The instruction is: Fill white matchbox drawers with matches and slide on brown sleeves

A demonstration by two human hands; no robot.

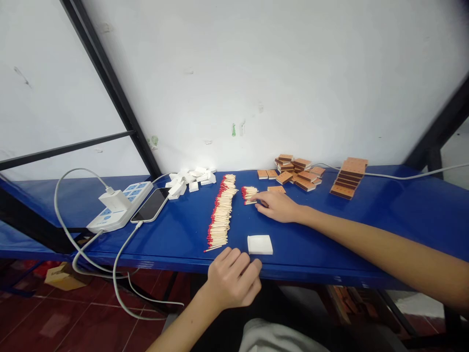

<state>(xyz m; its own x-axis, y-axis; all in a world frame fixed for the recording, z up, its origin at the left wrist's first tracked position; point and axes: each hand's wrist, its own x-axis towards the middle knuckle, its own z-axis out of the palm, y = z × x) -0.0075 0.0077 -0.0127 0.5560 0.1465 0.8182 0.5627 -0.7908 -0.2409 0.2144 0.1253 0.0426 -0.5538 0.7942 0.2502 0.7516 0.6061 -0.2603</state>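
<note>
My right hand (pixel 276 205) reaches over the blue table, its thumb and fingertips closed at the plain ends of a small pile of red-headed matches (pixel 249 194). A long row of matches (pixel 222 212) lies to the left of that pile, red heads pointing left. My left hand (pixel 234 276) rests at the table's front edge as a loose fist; its palm is hidden and nothing shows in its fingers. Between the two hands lies a white matchbox tray (pixel 260 245), apart from both. One brown matchbox sleeve (pixel 276 189) is just behind my right hand, partly covered by it.
White matchbox trays (pixel 190 179) are heaped at the back left. Brown matchboxes (pixel 300 173) lie piled at the back, with a leaning stack (pixel 350 177) farther right. A phone (pixel 151 205) on a cable and a power strip (pixel 120 208) occupy the left side.
</note>
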